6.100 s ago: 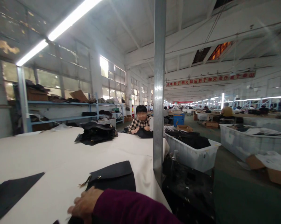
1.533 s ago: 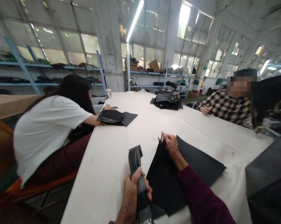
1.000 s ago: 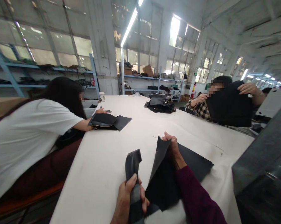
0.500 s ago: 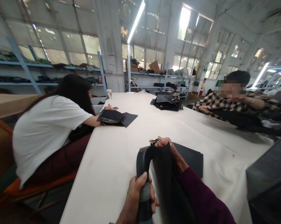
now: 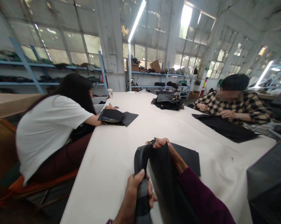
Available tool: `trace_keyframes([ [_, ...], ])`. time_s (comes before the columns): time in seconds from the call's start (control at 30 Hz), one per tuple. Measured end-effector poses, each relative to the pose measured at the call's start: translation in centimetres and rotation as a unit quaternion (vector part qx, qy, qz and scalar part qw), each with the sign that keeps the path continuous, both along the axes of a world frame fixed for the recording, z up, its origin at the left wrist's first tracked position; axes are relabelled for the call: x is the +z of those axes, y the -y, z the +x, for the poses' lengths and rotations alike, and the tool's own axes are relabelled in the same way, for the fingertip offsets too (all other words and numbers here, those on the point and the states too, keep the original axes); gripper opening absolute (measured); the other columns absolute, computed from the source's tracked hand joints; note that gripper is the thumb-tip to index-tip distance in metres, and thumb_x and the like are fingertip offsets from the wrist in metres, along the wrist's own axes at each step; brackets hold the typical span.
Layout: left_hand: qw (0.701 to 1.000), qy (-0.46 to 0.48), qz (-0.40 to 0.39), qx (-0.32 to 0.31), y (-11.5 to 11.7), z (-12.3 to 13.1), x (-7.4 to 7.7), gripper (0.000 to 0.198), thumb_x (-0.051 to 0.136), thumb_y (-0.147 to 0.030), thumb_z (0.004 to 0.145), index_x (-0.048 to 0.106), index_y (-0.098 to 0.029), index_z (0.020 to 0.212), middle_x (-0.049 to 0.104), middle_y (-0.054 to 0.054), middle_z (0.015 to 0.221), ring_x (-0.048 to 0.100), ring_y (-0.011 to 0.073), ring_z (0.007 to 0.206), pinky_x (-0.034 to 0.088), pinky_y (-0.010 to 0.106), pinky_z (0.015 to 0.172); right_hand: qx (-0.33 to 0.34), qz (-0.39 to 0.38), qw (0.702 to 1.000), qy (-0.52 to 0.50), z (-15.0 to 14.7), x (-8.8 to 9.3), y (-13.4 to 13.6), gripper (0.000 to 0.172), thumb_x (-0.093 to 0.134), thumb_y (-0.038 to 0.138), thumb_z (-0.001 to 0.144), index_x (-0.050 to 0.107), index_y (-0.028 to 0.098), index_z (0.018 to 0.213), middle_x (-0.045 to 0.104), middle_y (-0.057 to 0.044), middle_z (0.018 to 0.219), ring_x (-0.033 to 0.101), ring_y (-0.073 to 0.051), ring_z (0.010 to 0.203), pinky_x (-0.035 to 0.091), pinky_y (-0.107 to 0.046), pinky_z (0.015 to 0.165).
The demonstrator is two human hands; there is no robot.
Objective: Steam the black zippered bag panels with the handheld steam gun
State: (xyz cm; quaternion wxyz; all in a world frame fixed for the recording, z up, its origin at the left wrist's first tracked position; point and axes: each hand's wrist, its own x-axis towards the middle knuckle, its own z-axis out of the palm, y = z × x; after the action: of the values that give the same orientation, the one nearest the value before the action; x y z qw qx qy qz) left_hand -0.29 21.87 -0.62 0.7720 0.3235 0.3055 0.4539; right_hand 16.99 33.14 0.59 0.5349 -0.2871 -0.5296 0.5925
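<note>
A black leather bag piece (image 5: 160,168) hangs between my hands over the near part of the white table. My left hand (image 5: 133,189) is wrapped round its thick black strap (image 5: 140,155), which bends over at the top. Close to the bend, my right hand (image 5: 161,143) grips the upper edge of the piece. A small gold metal clasp (image 5: 150,142) sticks out beside those right-hand fingers. Behind my right forearm a flat black panel (image 5: 187,155) shows; whether it joins the held piece I cannot tell.
At the left a person in a white top leans by a black pouch (image 5: 117,117) on the white table (image 5: 107,161). Stacked black pieces (image 5: 167,101) lie at the far end. Another person in checks handles black cloth (image 5: 224,126) at right. A grey box (image 5: 269,168) stands near right.
The person in checks has lowered an arm and spread the black cloth onto the table edge. My hands and the bag piece have shifted slightly left, with both grips kept.
</note>
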Motion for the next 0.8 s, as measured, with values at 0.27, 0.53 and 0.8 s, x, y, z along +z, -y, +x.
trace_keyframes([
  [0.27,1.000,-0.007,-0.012,0.006,0.0,0.1,0.0,0.033,0.053,-0.051,0.078,0.050,-0.019,0.072,0.055,-0.004,0.040,0.050,0.0127,0.029,0.048,0.030,0.044,0.032,-0.012,0.999,0.022,-0.3,0.0,0.7,0.059,0.061,0.052,0.073,0.024,0.022,0.037,0.027,0.006,0.035,0.021,-0.006,0.034,0.020,-0.026,0.040],
  [0.53,1.000,0.020,-0.006,0.023,-0.7,-0.2,-0.4,0.035,0.043,-0.045,0.086,0.053,-0.017,0.069,0.056,-0.002,0.039,0.051,0.0139,0.027,0.047,0.030,0.042,0.030,-0.042,0.998,-0.021,-0.1,0.8,1.5,0.057,0.053,0.051,0.076,0.018,0.023,0.041,0.021,0.006,0.037,0.022,-0.008,0.037,0.027,-0.026,0.041],
  [0.8,1.000,0.021,-0.012,0.012,-0.1,0.1,0.2,0.033,0.044,-0.046,0.085,0.052,-0.017,0.070,0.055,-0.003,0.039,0.050,0.0133,0.028,0.046,0.029,0.042,0.035,-0.097,0.991,-0.091,0.2,0.7,1.9,0.052,0.054,0.046,0.078,0.022,0.023,0.045,0.025,0.007,0.039,0.023,-0.008,0.039,0.029,-0.025,0.041],
])
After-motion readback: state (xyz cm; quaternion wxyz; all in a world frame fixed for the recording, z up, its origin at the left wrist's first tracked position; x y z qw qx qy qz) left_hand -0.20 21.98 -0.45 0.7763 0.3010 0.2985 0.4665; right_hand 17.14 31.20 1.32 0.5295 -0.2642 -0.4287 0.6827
